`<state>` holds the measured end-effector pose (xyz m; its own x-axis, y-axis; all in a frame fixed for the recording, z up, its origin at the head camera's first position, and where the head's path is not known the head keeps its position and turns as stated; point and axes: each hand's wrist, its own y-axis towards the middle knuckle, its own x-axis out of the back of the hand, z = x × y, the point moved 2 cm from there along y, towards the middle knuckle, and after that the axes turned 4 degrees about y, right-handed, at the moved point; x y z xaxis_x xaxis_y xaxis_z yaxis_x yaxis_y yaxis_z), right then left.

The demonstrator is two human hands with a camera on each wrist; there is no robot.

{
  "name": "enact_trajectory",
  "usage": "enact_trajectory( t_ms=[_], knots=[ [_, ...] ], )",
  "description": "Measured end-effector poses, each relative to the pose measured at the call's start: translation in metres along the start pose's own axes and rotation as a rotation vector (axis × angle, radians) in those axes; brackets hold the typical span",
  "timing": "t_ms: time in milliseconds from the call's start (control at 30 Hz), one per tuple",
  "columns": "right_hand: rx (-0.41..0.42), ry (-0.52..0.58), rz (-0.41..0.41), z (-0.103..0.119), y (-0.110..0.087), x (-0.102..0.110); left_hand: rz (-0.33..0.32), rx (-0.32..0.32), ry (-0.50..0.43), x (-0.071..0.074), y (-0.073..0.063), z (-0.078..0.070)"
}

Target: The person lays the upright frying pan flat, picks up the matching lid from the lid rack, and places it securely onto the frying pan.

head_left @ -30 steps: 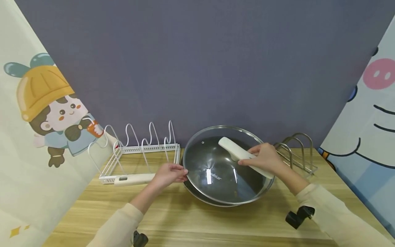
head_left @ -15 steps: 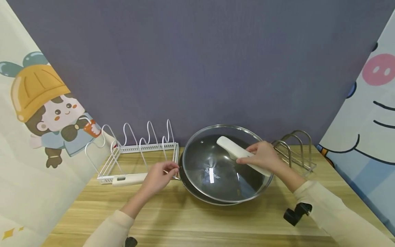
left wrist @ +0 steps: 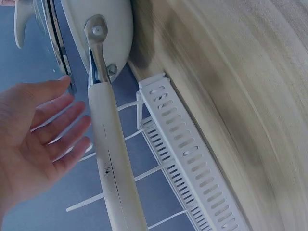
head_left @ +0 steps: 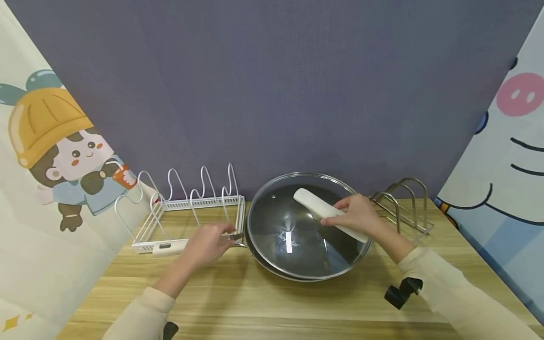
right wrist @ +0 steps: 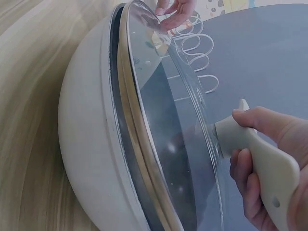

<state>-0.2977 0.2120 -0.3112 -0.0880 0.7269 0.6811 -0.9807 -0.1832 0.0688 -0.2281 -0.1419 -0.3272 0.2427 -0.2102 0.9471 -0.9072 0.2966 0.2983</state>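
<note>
My right hand (head_left: 359, 217) grips the long white handle (head_left: 312, 202) on top of a glass lid (head_left: 269, 222). The lid lies close over a wide pan, white outside (right wrist: 86, 130) and dark within, its rim set slightly off from the pan's. A dark gap shows between the two rims in the right wrist view. My left hand (head_left: 207, 243) is over the pan's cream handle (left wrist: 115, 159), thumb and fingers spread apart. From the left wrist, its fingertips appear right beside that handle, not curled around it, and the thumb tip overlaps the lid's edge.
A white wire rack (head_left: 210, 203) stands left of the pan, and the pan's handle extends across its front edge. On the right is a smaller metal rack (head_left: 414, 208), partly behind my right hand. A grey wall (head_left: 272, 94) rises behind the wooden table (head_left: 272, 311).
My left hand has drawn back from the lid's rim, leftward to above the pan handle. My right hand keeps its grip, and the lid now sits more nearly over the pan.
</note>
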Motion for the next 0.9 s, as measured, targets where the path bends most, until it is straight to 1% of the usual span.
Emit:
enact_trajectory(
  t_ms=[133,400,567,667,900],
  knots=[
    [0.012,0.004,0.009,0.001,0.002,-0.001,0.033,0.008,0.031,0.0,-0.001,0.004],
    [0.025,-0.029,0.001,0.0,0.002,0.0,0.083,0.027,0.076,0.001,-0.001,0.01],
    [0.051,-0.039,0.006,0.002,0.004,0.0,0.095,0.038,0.094,0.003,-0.001,0.013],
    [0.067,-0.045,0.013,0.002,0.006,0.0,0.102,0.047,0.089,0.002,-0.002,0.013],
    [0.074,-0.032,0.039,-0.001,0.008,0.0,0.106,0.06,0.093,0.001,-0.004,0.013]
  ],
)
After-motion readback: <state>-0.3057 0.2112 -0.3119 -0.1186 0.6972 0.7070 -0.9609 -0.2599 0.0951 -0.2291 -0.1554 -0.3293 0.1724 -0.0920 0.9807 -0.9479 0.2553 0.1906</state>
